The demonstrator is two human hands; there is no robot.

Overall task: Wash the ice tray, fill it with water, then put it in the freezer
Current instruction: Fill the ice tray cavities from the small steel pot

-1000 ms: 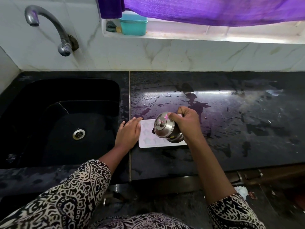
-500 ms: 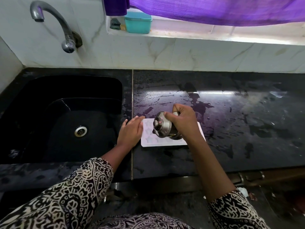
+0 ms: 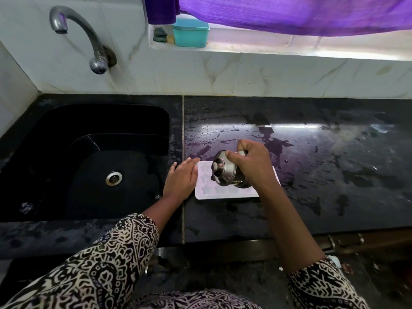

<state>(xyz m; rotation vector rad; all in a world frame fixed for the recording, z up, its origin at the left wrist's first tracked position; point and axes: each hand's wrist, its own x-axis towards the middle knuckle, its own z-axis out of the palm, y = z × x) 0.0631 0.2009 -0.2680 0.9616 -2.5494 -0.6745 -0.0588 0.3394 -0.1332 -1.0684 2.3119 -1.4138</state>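
Right grip (image 3: 252,168) curls round a tilted steel pot (image 3: 224,171); the ice tray (image 3: 206,182) stretches beneath it toward the flat left grip (image 3: 181,179).

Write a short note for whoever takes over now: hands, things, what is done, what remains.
Left hand: flat on the left edge of the ice tray, steadying it.
Right hand: grips the steel jug, tilted over the tray.
Ice tray: on the wet counter, right of the sink.
Done: tray set out; filling appears under way.
Left: finish filling, carry it to the freezer, not in view.
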